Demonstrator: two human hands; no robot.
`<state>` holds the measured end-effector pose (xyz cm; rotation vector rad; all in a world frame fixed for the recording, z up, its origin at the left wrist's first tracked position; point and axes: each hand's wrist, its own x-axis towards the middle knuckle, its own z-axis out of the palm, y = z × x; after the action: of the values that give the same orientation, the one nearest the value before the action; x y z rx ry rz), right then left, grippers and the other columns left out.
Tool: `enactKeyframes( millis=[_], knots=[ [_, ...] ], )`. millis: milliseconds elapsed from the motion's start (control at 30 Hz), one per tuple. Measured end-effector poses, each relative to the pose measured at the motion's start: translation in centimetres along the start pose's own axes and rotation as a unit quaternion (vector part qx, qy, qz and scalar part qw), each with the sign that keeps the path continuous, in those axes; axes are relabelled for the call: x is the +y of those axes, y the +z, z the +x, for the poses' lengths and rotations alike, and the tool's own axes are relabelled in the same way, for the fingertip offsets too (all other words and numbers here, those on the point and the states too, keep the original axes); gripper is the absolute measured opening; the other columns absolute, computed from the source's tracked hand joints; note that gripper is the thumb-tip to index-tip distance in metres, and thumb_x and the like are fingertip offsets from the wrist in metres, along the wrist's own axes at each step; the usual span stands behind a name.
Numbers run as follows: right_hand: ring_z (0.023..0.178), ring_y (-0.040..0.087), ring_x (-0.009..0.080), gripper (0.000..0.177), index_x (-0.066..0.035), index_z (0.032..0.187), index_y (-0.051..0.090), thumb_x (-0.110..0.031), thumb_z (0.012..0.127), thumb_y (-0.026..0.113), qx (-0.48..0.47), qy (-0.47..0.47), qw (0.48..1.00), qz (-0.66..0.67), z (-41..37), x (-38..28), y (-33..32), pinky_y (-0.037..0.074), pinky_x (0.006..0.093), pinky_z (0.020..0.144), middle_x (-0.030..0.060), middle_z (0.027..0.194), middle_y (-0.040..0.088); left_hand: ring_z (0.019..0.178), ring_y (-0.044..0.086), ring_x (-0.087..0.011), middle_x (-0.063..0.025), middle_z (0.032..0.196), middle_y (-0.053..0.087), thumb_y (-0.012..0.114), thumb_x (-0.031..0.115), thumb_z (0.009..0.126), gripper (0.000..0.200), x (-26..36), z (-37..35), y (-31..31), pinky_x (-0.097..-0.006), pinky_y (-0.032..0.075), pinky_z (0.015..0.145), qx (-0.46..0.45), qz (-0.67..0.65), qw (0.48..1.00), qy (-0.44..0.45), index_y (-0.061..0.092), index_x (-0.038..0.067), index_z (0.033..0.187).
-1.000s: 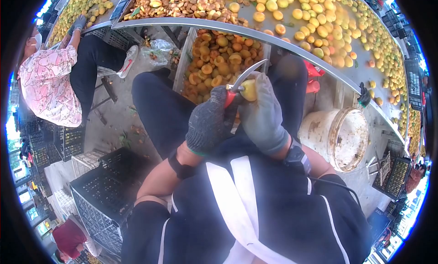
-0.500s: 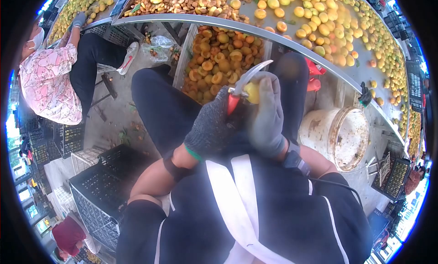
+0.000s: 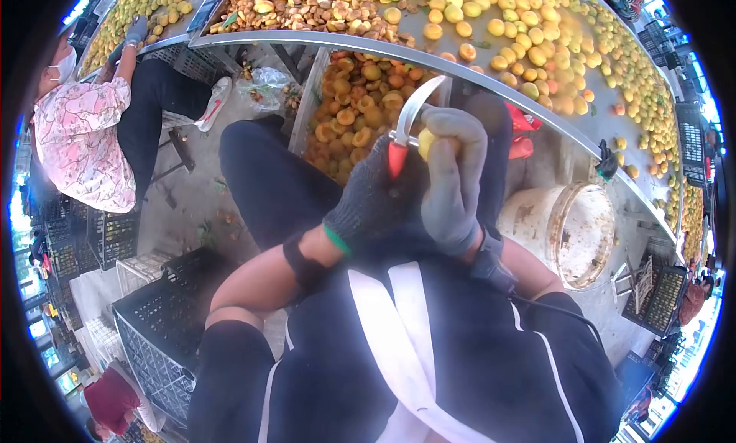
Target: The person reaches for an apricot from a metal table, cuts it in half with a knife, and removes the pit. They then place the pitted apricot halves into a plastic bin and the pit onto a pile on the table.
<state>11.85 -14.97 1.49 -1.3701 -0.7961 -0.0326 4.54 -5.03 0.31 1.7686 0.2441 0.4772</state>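
My left hand (image 3: pixel 376 194), in a dark knitted glove with a green cuff, is closed on the red handle of a curved knife (image 3: pixel 412 109), whose blade points up and right. My right hand (image 3: pixel 454 182), in a grey glove, has its fingers wrapped round a yellow fruit (image 3: pixel 426 142) beside the base of the blade. Both hands are close together above my lap. Beyond them, between my knees, a crate (image 3: pixel 304 98) holds many fruit halves (image 3: pixel 360 109).
A metal-edged table (image 3: pixel 429 58) bears whole fruit (image 3: pixel 537 48) and a brown heap of pieces (image 3: pixel 307 14). A dirty white bucket (image 3: pixel 586 232) stands right. A black crate (image 3: pixel 157 328) stands left. A person in a pink top (image 3: pixel 80 136) sits at left.
My right hand has turned and its fingers have curled further over the fruit. The knife blade now stands steeper and has shifted slightly left.
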Motion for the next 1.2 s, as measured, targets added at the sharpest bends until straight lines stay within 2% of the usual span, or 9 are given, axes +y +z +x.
enactKeyframes(
  millis=[167, 233, 333, 467, 533, 733, 867, 967, 1200],
  knots=[
    [0.106, 0.054, 0.0213, 0.020, -0.001, 0.117, 0.047, -0.005, 0.098, 0.043, -0.016, -0.050, 0.998, 0.035, 0.6, 0.1, 0.0, 0.040, 0.0323, 0.098, 0.0148, 0.117, 0.053, 0.068, 0.066, -0.0341, -0.0179, 0.074, 0.062, 0.060, 0.013, 0.091, 0.018, 2.3, 0.3, -1.3, -0.0393, 0.050, 0.059, -0.028, 0.021, 0.999, -0.020, 0.053, 0.002, 0.104],
    [0.124, 0.048, 0.0251, 0.031, -0.001, 0.131, 0.034, -0.012, 0.102, 0.037, -0.001, 0.153, 0.946, 0.286, 0.4, 0.3, 1.0, 0.037, 0.0374, 0.105, 0.0181, 0.130, 0.049, 0.072, 0.066, -0.0373, -0.0216, 0.076, 0.062, 0.060, 0.018, 0.092, 0.023, 0.7, 1.7, -2.2, -0.0420, 0.049, 0.058, -0.032, 0.221, 0.972, 0.068, 0.053, 0.002, 0.105],
    [0.125, 0.048, 0.0258, 0.034, -0.001, 0.134, 0.033, -0.012, 0.102, 0.039, -0.056, 0.186, 0.955, 0.225, 0.9, 0.7, 0.3, 0.035, 0.0383, 0.108, 0.0168, 0.129, 0.050, 0.074, 0.063, -0.0416, -0.0267, 0.081, 0.061, 0.061, 0.021, 0.091, 0.026, -0.5, 2.6, -2.8, -0.0461, 0.049, 0.058, -0.052, 0.279, 0.958, 0.032, 0.053, 0.001, 0.106],
    [0.092, 0.050, 0.0088, 0.030, -0.004, 0.125, 0.046, -0.016, 0.098, 0.055, -0.134, 0.228, 0.960, 0.096, 2.0, 0.8, -2.0, 0.042, 0.0230, 0.086, 0.0036, 0.106, 0.052, 0.059, 0.063, -0.0325, -0.0178, 0.078, 0.064, 0.062, 0.018, 0.091, 0.024, -1.3, 3.2, -2.7, -0.0396, 0.048, 0.052, -0.017, 0.148, 0.981, 0.128, 0.053, 0.003, 0.107],
    [0.092, 0.051, 0.0077, 0.029, -0.006, 0.124, 0.050, -0.014, 0.097, 0.058, -0.156, 0.206, 0.965, 0.049, 1.8, 2.4, -3.1, 0.044, 0.0217, 0.082, 0.0034, 0.108, 0.054, 0.051, 0.055, -0.0138, -0.0034, 0.076, 0.062, 0.063, 0.015, 0.091, 0.022, 1.5, 3.1, -3.4, -0.0281, 0.044, 0.047, -0.137, -0.121, 0.954, -0.238, 0.054, 0.006, 0.109],
    [0.100, 0.060, 0.0210, 0.036, -0.002, 0.129, 0.049, -0.014, 0.096, 0.056, 0.005, 0.407, 0.711, 0.574, 1.3, 2.3, -4.4, 0.047, 0.0268, 0.080, 0.0123, 0.120, 0.059, 0.056, 0.048, -0.0025, 0.0043, 0.075, 0.055, 0.062, 0.015, 0.093, 0.023, 3.9, 1.9, -6.0, -0.0168, 0.037, 0.050, -0.030, -0.275, 0.941, -0.194, 0.054, 0.009, 0.114],
    [0.105, 0.059, 0.0239, 0.039, -0.002, 0.131, 0.048, -0.013, 0.095, 0.057, -0.025, 0.392, 0.733, 0.555, 1.6, 0.6, -4.6, 0.047, 0.0259, 0.080, 0.0136, 0.124, 0.056, 0.054, 0.051, -0.0043, 0.0014, 0.075, 0.057, 0.063, 0.015, 0.093, 0.031, 3.9, 1.1, -6.0, -0.0185, 0.040, 0.050, -0.036, -0.213, 0.963, -0.162, 0.052, 0.007, 0.120],
    [0.108, 0.058, 0.0230, 0.044, -0.002, 0.135, 0.045, -0.011, 0.094, 0.057, -0.140, 0.328, 0.748, 0.560, 1.0, 1.7, -4.9, 0.047, 0.0285, 0.085, 0.0133, 0.126, 0.055, 0.071, 0.067, -0.0196, -0.0168, 0.086, 0.065, 0.064, 0.019, 0.092, 0.036, 3.2, 0.1, -6.4, -0.0326, 0.051, 0.062, -0.109, 0.131, 0.983, -0.065, 0.056, 0.000, 0.121],
    [0.110, 0.059, 0.0227, 0.046, -0.002, 0.134, 0.043, 0.002, 0.089, 0.054, -0.099, 0.294, 0.820, 0.481, 1.4, 0.3, -3.6, 0.044, 0.0366, 0.097, 0.0144, 0.125, 0.056, 0.073, 0.068, -0.0327, -0.0184, 0.090, 0.067, 0.066, 0.020, 0.090, 0.034, 2.6, -0.2, -5.9, -0.0350, 0.052, 0.065, -0.087, 0.088, 0.992, 0.019, 0.060, 0.001, 0.117]
  ],
)
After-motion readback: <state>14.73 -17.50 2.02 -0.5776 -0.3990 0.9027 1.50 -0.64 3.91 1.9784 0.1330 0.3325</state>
